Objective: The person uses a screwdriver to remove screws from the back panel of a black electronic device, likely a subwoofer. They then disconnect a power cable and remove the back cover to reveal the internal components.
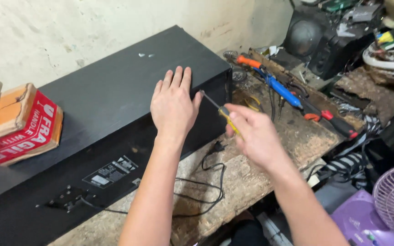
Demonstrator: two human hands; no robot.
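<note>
Two bare hands work at a long black speaker cabinet lying on a worn wooden bench, with a taped cardboard box resting on the cabinet's far left end. Left hand lies flat and open on the cabinet's top near its right end, fingers spread, gripping nothing. Right hand is closed around a yellow-handled screwdriver, its tip at the cabinet's right edge; a blue soldering iron lies beyond.

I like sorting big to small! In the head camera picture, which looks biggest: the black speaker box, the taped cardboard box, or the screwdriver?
1. Black speaker box
2. Taped cardboard box
3. Screwdriver, held in the right hand
</note>
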